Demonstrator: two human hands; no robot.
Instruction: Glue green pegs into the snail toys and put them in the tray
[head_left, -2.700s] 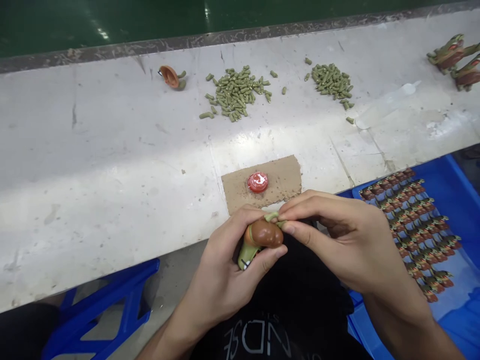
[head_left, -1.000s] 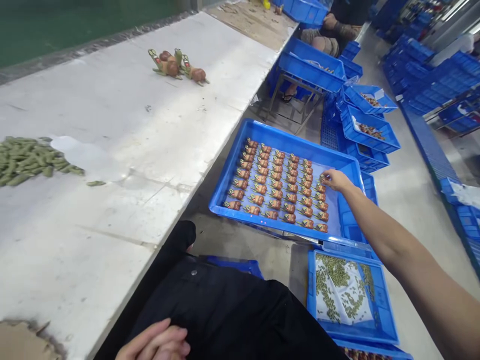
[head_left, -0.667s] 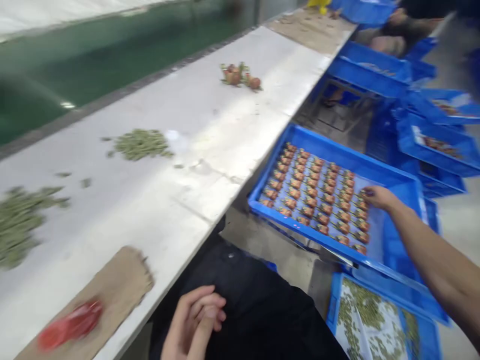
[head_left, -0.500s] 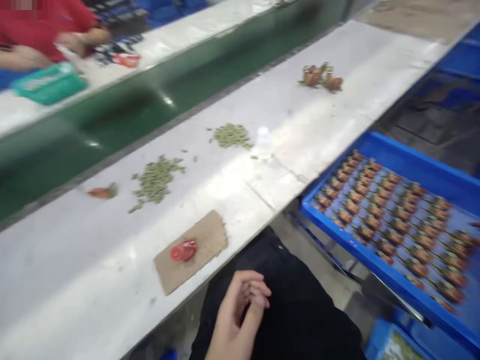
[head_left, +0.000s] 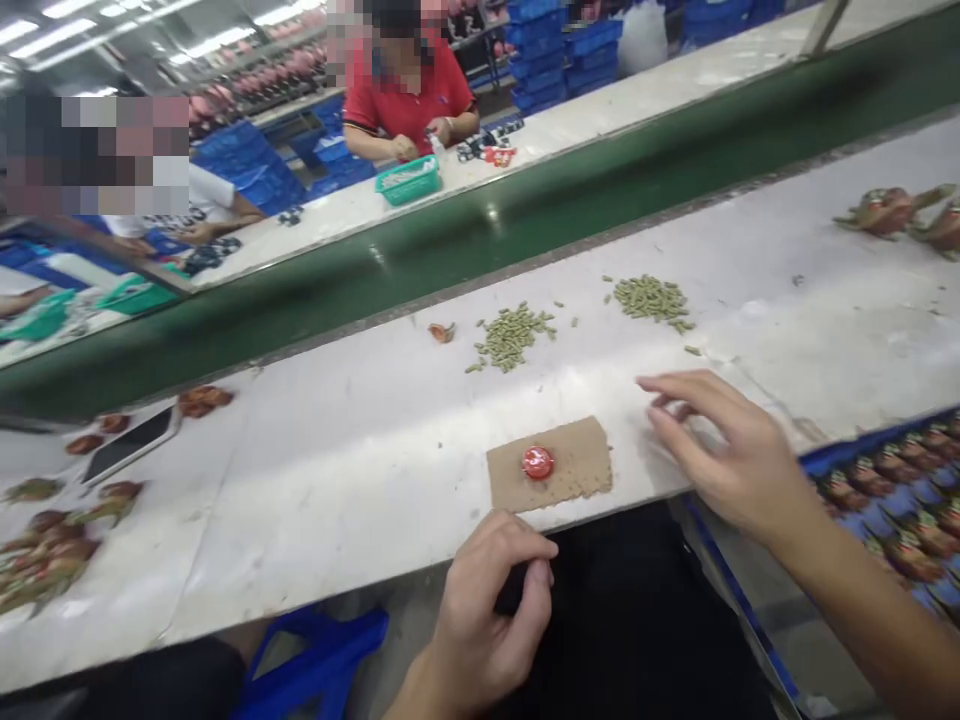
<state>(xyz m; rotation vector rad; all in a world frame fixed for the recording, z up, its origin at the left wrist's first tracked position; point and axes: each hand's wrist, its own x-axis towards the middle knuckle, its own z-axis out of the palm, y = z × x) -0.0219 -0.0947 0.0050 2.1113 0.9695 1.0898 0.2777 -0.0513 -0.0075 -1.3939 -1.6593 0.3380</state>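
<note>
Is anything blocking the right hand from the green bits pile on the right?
Nothing I see: only bare white table lies between the right hand and that green pile. One loose green bit sits off to the side.

Counts by kind: two piles of green pieces (head_left: 508,338), one cardboard piece (head_left: 589,462), one red round object (head_left: 538,462), one small brown part (head_left: 439,333), one white-framed device (head_left: 133,443), two figurines (head_left: 885,212) at far right, three green baskets (head_left: 420,187), one blue stool (head_left: 319,655).
</note>
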